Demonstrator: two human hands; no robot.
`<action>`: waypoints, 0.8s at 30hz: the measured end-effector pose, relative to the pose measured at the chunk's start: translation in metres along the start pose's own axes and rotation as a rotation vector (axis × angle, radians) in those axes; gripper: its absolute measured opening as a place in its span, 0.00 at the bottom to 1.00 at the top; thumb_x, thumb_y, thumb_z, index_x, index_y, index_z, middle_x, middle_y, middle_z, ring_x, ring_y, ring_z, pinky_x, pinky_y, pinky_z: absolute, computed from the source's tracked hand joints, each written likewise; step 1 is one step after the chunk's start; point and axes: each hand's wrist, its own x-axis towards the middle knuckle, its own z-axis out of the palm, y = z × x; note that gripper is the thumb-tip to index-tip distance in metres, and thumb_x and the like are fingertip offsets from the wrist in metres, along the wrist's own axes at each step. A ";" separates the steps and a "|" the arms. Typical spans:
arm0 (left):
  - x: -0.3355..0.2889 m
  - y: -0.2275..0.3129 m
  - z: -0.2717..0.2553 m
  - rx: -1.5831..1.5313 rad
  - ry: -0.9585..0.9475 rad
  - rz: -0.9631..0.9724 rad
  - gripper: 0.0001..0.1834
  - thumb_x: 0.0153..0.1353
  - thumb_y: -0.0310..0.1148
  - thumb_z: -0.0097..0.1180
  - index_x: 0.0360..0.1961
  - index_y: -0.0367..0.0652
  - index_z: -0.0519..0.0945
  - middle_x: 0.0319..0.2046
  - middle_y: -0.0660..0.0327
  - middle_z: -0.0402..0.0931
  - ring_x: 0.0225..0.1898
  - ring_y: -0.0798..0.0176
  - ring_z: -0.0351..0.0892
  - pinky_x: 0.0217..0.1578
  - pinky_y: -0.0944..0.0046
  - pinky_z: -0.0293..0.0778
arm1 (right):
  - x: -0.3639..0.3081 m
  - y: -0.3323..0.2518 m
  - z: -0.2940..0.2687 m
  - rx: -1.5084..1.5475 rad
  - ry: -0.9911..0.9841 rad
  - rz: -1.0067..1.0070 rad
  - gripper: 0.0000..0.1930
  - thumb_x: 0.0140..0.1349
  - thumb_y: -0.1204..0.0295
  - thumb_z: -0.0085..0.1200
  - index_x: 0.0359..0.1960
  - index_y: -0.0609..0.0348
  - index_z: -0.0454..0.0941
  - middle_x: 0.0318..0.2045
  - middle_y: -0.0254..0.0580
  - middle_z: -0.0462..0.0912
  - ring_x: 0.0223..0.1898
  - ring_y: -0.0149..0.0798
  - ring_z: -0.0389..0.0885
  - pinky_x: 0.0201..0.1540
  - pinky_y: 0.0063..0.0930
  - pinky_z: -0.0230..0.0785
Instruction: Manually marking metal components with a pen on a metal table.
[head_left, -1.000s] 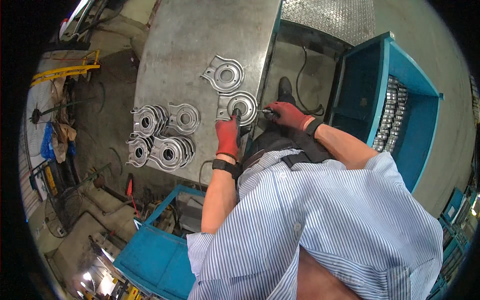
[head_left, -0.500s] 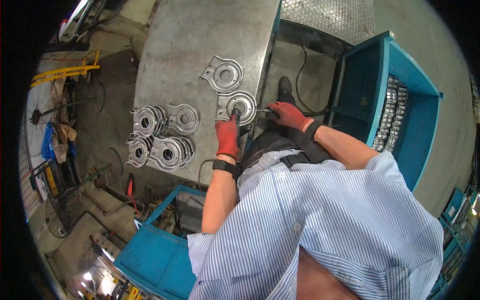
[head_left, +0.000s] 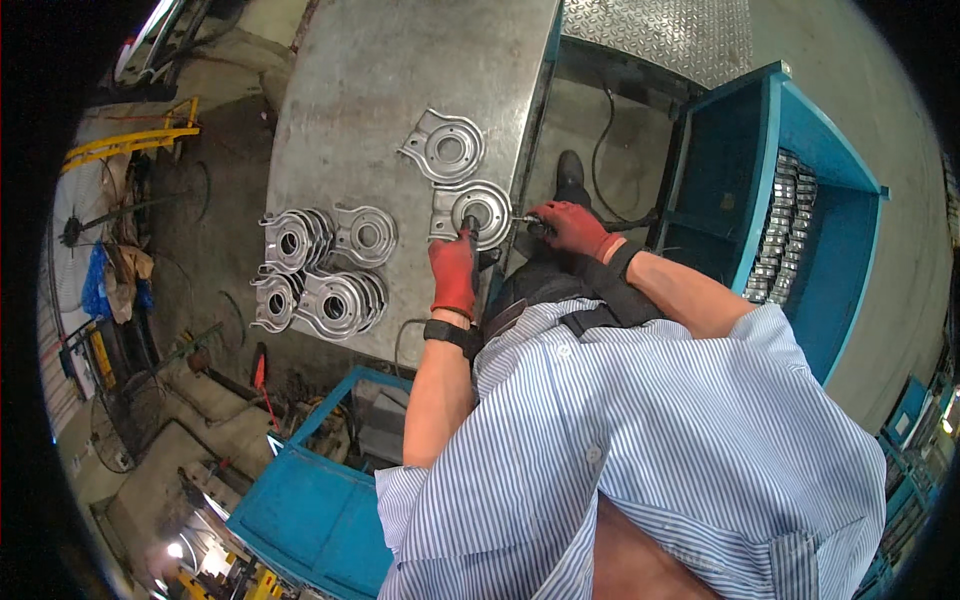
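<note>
A round stamped metal part (head_left: 489,192) with a flat tab lies at the table's right edge. My left hand (head_left: 455,272), in a red glove with dark fingertips, is closed on its near side, the fingers reaching the central hole. To the right, my right hand (head_left: 575,230), gloved alike, is closed around a small dark-handled tool (head_left: 540,228). The tool's thin metal end points at the part's right rim; whether they touch I cannot tell. Another such metal part (head_left: 437,146) lies flat just beyond.
Several stacked metal parts (head_left: 345,305) and a single metal part (head_left: 365,236) lie on the left of the steel table (head_left: 400,60). A blue bin (head_left: 835,270) on the right holds rows of metal pieces (head_left: 782,225). A blue cabinet (head_left: 310,510) stands at lower left.
Hardly anything differs. Both hands stay at the same metal part, and the tool keeps its place at the right rim; the whole view has shifted very slightly.
</note>
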 end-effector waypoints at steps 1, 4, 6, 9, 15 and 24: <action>0.003 -0.006 0.002 -0.003 -0.004 0.007 0.33 0.54 0.53 0.57 0.22 0.23 0.74 0.25 0.35 0.74 0.33 0.35 0.74 0.35 0.47 0.67 | 0.000 -0.003 0.000 0.014 0.015 0.013 0.26 0.45 0.72 0.59 0.51 0.55 0.70 0.41 0.49 0.77 0.46 0.52 0.75 0.47 0.40 0.68; 0.008 -0.016 0.007 0.001 0.020 0.035 0.32 0.53 0.53 0.58 0.21 0.24 0.74 0.23 0.36 0.73 0.31 0.35 0.74 0.33 0.47 0.68 | 0.001 -0.007 -0.007 0.039 -0.007 -0.005 0.26 0.46 0.71 0.58 0.51 0.54 0.70 0.42 0.49 0.77 0.46 0.52 0.74 0.47 0.40 0.68; 0.006 -0.015 0.006 0.027 0.072 0.076 0.31 0.53 0.52 0.58 0.20 0.26 0.75 0.21 0.37 0.73 0.29 0.35 0.74 0.32 0.46 0.68 | 0.002 -0.008 -0.007 0.037 0.001 -0.014 0.26 0.46 0.71 0.58 0.51 0.54 0.70 0.42 0.49 0.77 0.46 0.52 0.74 0.47 0.40 0.68; -0.009 0.009 -0.004 0.004 0.112 0.082 0.29 0.53 0.49 0.60 0.19 0.27 0.76 0.20 0.38 0.74 0.28 0.35 0.75 0.29 0.46 0.68 | -0.001 -0.003 -0.003 0.030 0.034 -0.021 0.25 0.47 0.71 0.58 0.51 0.55 0.70 0.42 0.49 0.77 0.46 0.52 0.75 0.47 0.40 0.68; -0.017 0.027 -0.022 -0.136 0.058 -0.013 0.24 0.51 0.44 0.62 0.23 0.26 0.77 0.24 0.37 0.76 0.30 0.37 0.76 0.27 0.48 0.67 | 0.001 -0.005 -0.007 0.061 0.012 -0.032 0.24 0.48 0.72 0.57 0.51 0.56 0.71 0.42 0.50 0.77 0.46 0.52 0.74 0.48 0.40 0.68; -0.026 0.023 -0.046 -0.405 0.073 -0.052 0.22 0.54 0.43 0.59 0.29 0.28 0.77 0.27 0.39 0.77 0.31 0.37 0.76 0.30 0.50 0.69 | -0.002 -0.016 -0.028 0.272 0.282 0.026 0.22 0.50 0.73 0.56 0.50 0.55 0.72 0.44 0.49 0.77 0.47 0.52 0.75 0.50 0.38 0.68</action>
